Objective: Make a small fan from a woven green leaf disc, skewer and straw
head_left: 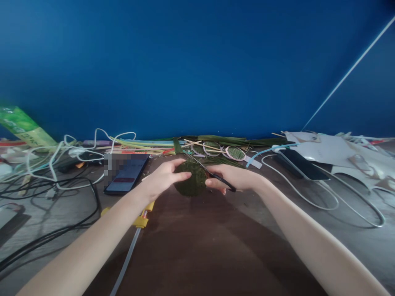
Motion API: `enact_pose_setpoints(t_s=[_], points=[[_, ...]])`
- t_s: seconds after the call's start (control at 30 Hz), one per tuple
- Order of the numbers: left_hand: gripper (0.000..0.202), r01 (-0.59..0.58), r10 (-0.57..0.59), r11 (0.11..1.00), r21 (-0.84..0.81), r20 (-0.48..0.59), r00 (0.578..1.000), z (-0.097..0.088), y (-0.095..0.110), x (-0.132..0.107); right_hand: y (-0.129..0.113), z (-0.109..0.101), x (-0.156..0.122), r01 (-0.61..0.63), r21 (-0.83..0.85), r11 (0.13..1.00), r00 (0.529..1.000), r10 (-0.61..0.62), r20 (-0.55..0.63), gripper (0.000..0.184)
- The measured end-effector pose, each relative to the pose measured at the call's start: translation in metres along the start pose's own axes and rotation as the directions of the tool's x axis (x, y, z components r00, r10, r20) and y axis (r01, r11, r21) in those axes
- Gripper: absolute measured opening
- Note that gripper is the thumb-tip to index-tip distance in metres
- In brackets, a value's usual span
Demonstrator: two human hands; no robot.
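Note:
A dark green, rounded flat piece of woven leaf point(190, 183) is over the brown table top between my two hands. My left hand point(166, 176) grips its left edge, thumb on top and fingers partly hidden behind. Dark-handled scissors point(212, 174) are in my right hand point(230, 177), their slim blades pointing up and left across the leaf piece's far right side. I cannot tell whether the blades touch it. Just beyond lie small round frames, one a pale fan shape point(236, 153) with a green woven face and a white handle.
Long green leaves point(216, 139) and thin coloured strips lie along the blue wall point(197, 70). On the left are a phone point(128, 174), tangled white and black cables and a yellow-ended tool point(141, 222). At right, another phone point(304, 164) with a cable lies near white sheets point(327, 148).

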State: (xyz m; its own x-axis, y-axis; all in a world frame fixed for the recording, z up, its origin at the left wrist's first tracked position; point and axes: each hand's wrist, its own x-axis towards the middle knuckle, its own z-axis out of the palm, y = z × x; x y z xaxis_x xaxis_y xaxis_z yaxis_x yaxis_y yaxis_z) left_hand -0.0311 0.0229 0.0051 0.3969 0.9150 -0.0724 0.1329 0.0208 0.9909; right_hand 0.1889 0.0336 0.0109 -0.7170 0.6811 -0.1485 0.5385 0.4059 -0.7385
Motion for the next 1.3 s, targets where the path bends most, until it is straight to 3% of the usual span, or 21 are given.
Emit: enact_pose_setpoints(t_s=[0.23,0.5,0.8,1.1,1.3], points=[[0.043,-0.008,0.008,1.0,-0.01,0.024,1.0,-0.0009,-0.0019,0.0005,-0.0005,0.0022,-0.0002,0.027,-0.033,0.999,0.999,-0.027,-0.023,0.044],[0.045,-0.009,0.009,1.0,-0.015,0.007,1.0,0.0,0.0004,0.0001,-0.0033,0.0004,0.0001,0.087,-0.135,0.987,0.992,-0.098,-0.078,0.038],[0.043,0.009,-0.009,1.0,0.001,0.01,1.0,-0.0022,-0.001,0.0002,-0.0058,0.0001,-0.0005,0.061,-0.17,0.984,0.994,-0.075,-0.076,0.038],[0.047,0.006,-0.006,1.0,0.021,0.012,1.0,-0.001,0.0034,-0.0016,-0.0042,-0.0013,-0.0006,0.058,-0.135,0.989,0.995,-0.069,-0.074,0.034],[0.044,0.008,-0.01,0.999,0.036,0.034,0.999,-0.0021,0.003,-0.0017,-0.0013,-0.0056,-0.0047,0.012,0.025,1.0,0.999,-0.013,0.031,0.037]])
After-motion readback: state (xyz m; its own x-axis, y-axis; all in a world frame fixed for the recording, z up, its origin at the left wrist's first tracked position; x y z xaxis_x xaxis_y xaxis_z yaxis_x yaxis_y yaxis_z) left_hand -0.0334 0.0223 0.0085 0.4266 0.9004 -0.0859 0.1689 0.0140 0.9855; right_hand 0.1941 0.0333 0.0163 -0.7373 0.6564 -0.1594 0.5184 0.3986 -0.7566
